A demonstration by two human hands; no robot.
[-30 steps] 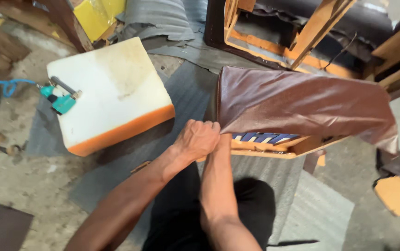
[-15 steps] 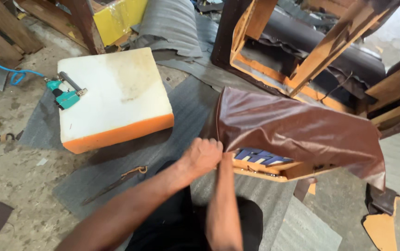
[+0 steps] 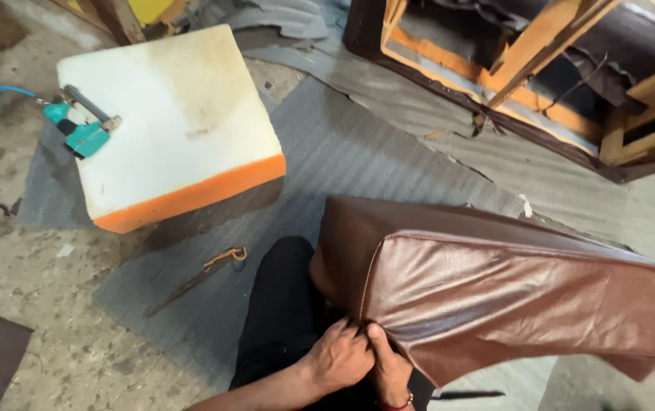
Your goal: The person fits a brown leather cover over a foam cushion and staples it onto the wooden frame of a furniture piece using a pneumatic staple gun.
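A long cushion-shaped piece wrapped in brown leatherette (image 3: 495, 285) lies across my lap, slanting down to the right. Both hands meet at its near lower corner. My left hand (image 3: 339, 356) pinches the cover's edge by the seam. My right hand (image 3: 390, 373), with a thin bracelet at the wrist, grips the same edge from beneath, its fingers partly hidden under the cover. My black-trousered leg (image 3: 282, 320) shows under the piece.
A white foam block with an orange base (image 3: 168, 122) sits at upper left, a teal air stapler (image 3: 80, 133) with a blue hose on its edge. A wooden sofa frame (image 3: 540, 84) stands at the upper right. A thin tool (image 3: 198, 278) lies on grey felt (image 3: 358, 144).
The brown-covered piece has swung toward me and now shows its closed outer side instead of its open underside. My hands have dropped lower to its near corner.
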